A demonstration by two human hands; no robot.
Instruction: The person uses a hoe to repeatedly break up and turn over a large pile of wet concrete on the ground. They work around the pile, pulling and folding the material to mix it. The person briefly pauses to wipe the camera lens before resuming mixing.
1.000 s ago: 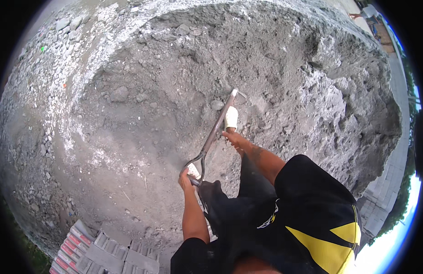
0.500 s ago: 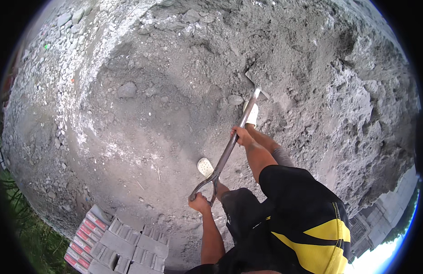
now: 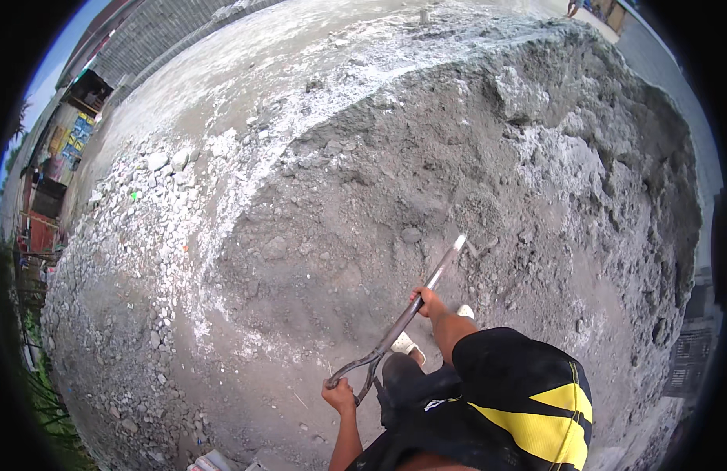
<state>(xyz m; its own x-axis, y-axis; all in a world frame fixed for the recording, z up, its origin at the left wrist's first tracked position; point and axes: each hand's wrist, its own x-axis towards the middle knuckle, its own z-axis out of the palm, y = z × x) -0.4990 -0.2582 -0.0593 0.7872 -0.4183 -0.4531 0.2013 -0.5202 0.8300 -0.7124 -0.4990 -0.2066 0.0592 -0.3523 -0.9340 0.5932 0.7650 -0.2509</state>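
I hold a shovel (image 3: 400, 323) slantwise in front of me, its metal shaft running away toward a mound of grey sandy gravel (image 3: 426, 157). My left hand (image 3: 340, 396) is closed round the forked grip at the near end. Farther up, my right hand (image 3: 428, 301) wraps the middle of the shaft. The blade lies mostly hidden in grey material past the pale socket; only a bit of its edge shows. Below the shaft, near my knee, is one white clog (image 3: 408, 345). The other clog (image 3: 465, 312) shows partly beside my right forearm.
Loose pale stones (image 3: 171, 161) spread over the left side. A block wall (image 3: 163, 47) stands far off at upper left, with a shed (image 3: 53, 188) below it. Part of a block stack (image 3: 210, 461) shows at the bottom. Another person (image 3: 573, 8) is far away at upper right.
My view has tilted up, bringing in the far ground and wall. The shovel has gone forward from my right foot into the mound, its blade now more covered. Both hands keep their hold.
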